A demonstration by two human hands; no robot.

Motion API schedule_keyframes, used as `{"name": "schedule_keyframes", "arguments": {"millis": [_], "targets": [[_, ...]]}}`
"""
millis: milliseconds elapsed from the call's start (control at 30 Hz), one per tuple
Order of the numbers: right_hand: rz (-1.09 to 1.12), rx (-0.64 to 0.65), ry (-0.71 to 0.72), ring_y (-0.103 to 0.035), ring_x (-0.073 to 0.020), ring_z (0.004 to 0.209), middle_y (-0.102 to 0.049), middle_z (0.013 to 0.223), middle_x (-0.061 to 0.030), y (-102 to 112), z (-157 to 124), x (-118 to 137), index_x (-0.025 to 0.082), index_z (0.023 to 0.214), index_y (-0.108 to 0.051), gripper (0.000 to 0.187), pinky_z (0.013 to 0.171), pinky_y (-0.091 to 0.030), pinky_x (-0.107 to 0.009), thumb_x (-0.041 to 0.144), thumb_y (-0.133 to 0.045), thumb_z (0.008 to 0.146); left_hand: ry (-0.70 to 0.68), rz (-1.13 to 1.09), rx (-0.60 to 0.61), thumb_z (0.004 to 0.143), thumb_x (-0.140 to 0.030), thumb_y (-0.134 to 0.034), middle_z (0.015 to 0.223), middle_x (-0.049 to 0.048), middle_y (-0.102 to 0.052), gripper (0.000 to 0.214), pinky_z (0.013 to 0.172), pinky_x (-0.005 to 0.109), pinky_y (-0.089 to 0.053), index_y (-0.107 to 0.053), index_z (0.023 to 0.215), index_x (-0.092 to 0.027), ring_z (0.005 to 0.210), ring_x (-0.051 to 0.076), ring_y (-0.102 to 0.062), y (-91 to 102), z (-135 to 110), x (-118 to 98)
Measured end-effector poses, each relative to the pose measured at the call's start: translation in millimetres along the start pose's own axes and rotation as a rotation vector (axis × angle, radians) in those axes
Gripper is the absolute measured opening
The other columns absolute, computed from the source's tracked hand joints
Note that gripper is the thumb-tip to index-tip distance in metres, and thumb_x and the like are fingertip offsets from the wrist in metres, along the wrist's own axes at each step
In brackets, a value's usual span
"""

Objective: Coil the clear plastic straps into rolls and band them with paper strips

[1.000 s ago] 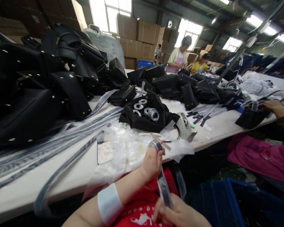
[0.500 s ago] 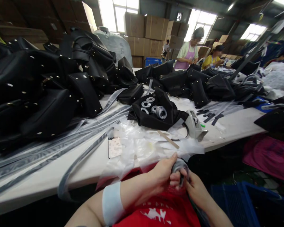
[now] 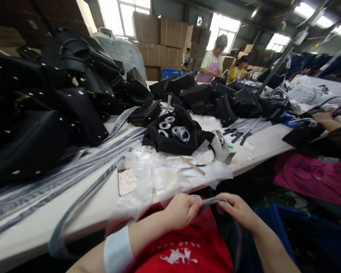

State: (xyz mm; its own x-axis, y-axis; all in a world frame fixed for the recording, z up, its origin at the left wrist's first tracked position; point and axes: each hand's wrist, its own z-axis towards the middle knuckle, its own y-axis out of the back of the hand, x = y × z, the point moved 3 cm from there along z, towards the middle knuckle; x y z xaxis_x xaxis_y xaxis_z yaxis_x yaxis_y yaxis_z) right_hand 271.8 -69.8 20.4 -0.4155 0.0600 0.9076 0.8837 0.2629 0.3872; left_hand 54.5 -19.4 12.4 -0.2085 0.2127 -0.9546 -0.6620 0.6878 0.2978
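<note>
My left hand (image 3: 182, 209) and my right hand (image 3: 235, 209) are close together over my lap, below the table's front edge. Both pinch a grey strap wrapped in clear plastic (image 3: 209, 201), stretched level between them. The strap's tail hangs down past my right wrist. A white band sits on my left forearm. Just beyond my hands, crumpled clear plastic sleeves (image 3: 159, 178) lie on the white table (image 3: 28, 227).
Black bags (image 3: 45, 102) are heaped at left and along the back. An open black pouch holds tape rolls (image 3: 176, 133); a tape dispenser (image 3: 220, 146) stands beside it. Long wrapped straps (image 3: 74, 167) trail left. A person in magenta (image 3: 315, 182) works at right. A blue crate (image 3: 287, 235) sits below.
My hands dropped from a raised, vertical hold on the strap to my lap, came together, then drew apart sideways so the strap now lies level between them.
</note>
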Motion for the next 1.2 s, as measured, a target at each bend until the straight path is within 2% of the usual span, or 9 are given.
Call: {"name": "schedule_keyframes", "arguments": {"millis": [133,267,400,567,667,800,900,1000,1200], "targets": [[-0.253,-0.093,0.026,-0.061,-0.0254,0.098,-0.068,0.104,-0.0099,4,20,-14,0.018,0.105,-0.068,0.037,0.087,-0.046,-0.036,0.048,-0.054,0.089,0.31,-0.547,0.103,0.089,-0.069,-0.023,0.033,-0.0074,-0.03,0.067,0.04,0.024,-0.03,-0.057,0.061,-0.018,0.03,0.01,-0.026,2.9,5,-5],[-0.257,-0.032,-0.024,-0.061,-0.0211,0.08,-0.068,0.088,-0.006,-13,24,-29,0.014,0.111,-0.063,0.045,0.074,-0.047,-0.032,0.049,-0.062,0.083,0.441,-1.046,0.055,0.094,-0.062,-0.026,0.029,-0.0098,-0.025,0.065,0.035,0.02,-0.031,-0.059,0.064,-0.014,0.025,0.007,-0.02,19.8,17,-2],[-0.21,-0.107,-0.029,-0.057,-0.0169,0.071,-0.063,0.078,-0.0023,-25,26,-39,0.014,0.098,-0.063,0.038,0.068,-0.045,-0.028,0.05,-0.055,0.088,0.394,-1.315,-0.089,0.099,-0.054,-0.025,0.033,-0.01,-0.027,0.065,0.039,0.018,-0.036,-0.061,0.068,-0.01,0.027,0.005,-0.023,49.9,25,-5],[0.042,0.106,-0.091,-0.039,-0.0096,0.048,-0.043,0.052,0.006,-68,22,-34,0.014,0.09,-0.062,0.048,0.05,-0.034,-0.023,0.056,-0.039,0.095,0.214,-1.443,-0.255,0.099,-0.05,-0.032,0.044,-0.0087,-0.036,0.055,0.048,0.017,-0.042,-0.062,0.082,-0.006,0.037,0.004,-0.037,80.8,37,-18],[0.19,0.252,-0.049,-0.036,-0.0078,0.045,-0.042,0.05,0.0068,-98,18,-6,0.014,0.09,-0.063,0.05,0.048,-0.031,-0.022,0.057,-0.037,0.096,0.055,-1.309,-0.418,0.097,-0.046,-0.042,0.055,-0.0051,-0.047,0.043,0.058,0.021,-0.046,-0.062,0.09,-0.008,0.048,0.007,-0.048,77.8,49,-16],[0.433,0.251,0.06,-0.035,-0.0075,0.044,-0.041,0.047,0.0071,-97,20,37,0.013,0.089,-0.065,0.047,0.05,-0.034,-0.022,0.054,-0.043,0.095,-0.101,-0.532,-0.621,0.09,-0.042,-0.054,0.067,0.0003,-0.057,0.028,0.07,0.027,-0.044,-0.061,0.084,-0.016,0.065,0.015,-0.054,53.9,52,-7],[0.568,0.034,0.088,-0.042,-0.0099,0.045,-0.04,0.041,0.0066,-62,24,44,0.013,0.082,-0.065,0.044,0.052,-0.037,-0.023,0.053,-0.05,0.092,-0.187,0.024,-0.387,0.087,-0.038,-0.056,0.069,0.0027,-0.057,0.023,0.07,0.03,-0.04,-0.059,0.075,-0.019,0.065,0.018,-0.051,29.0,44,-9],[0.471,0.01,-0.028,-0.042,-0.0089,0.039,-0.051,0.045,0.0029,-33,27,30,0.013,0.078,-0.062,0.045,0.042,-0.031,-0.021,0.055,-0.05,0.091,-0.22,0.292,-0.21,0.085,-0.043,-0.058,0.063,0.0023,-0.053,0.027,0.062,0.029,-0.036,-0.056,0.069,-0.021,0.057,0.018,-0.047,18.4,32,-13],[-0.368,-0.031,0.109,-0.062,-0.0207,0.083,-0.069,0.089,-0.0073,-4,36,17,0.018,0.09,-0.069,0.035,0.077,-0.047,-0.033,0.047,-0.05,0.092,0.085,0.014,0.017,0.083,-0.061,-0.052,0.04,-0.0033,-0.039,0.053,0.047,0.025,-0.027,-0.052,0.049,-0.02,0.039,0.011,-0.033,18.8,27,2]]}}
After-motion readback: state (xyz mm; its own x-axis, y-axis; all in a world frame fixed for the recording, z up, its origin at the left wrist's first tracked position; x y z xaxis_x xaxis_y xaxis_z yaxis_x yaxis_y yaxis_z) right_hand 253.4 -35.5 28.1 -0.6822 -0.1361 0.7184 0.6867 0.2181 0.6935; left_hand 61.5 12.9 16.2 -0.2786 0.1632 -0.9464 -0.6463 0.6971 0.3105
